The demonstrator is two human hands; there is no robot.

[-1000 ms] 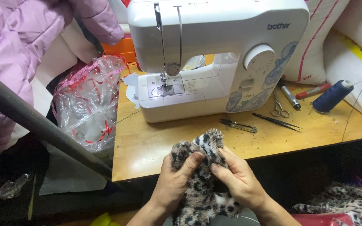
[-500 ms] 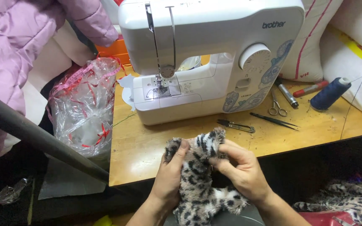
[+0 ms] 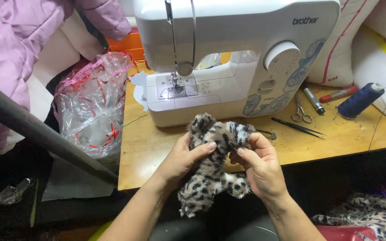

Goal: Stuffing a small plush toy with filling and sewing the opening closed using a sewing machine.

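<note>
At the upper left of the frame hangs a pink padded garment [image 3: 10, 49], with a dark bar [image 3: 41, 134] running diagonally beneath it. Right of the bar, a crumpled clear plastic bag [image 3: 92, 105] with red ribbon markings sits at the left edge of the wooden table [image 3: 144, 151].

Lower centre: the left hand [image 3: 182, 160] is closed on a leopard-print furry fabric piece [image 3: 211, 167], thumb laid across its front at mid-height. The piece is held upright just over the near edge of the table, its upper end close in front of the machine base, its lower end hanging below the table edge. The right hand [image 3: 260, 165] grips the same piece from the right side, thumb and fingers pinched on its upper right portion. Both hands are in contact with the fabric.

Behind the hands stands a white sewing machine [image 3: 237, 58], occupying the upper centre, needle area lit.

Right of the machine on the table: a pair of dark tweezers [image 3: 296, 126], small scissors [image 3: 301, 112], a small metal cylinder [image 3: 313, 100], a red marker [image 3: 338, 94] and a dark blue thread spool [image 3: 360, 100] lying on its side.

At the lower right corner, more leopard-print material [image 3: 371, 218] lies below table level.
</note>
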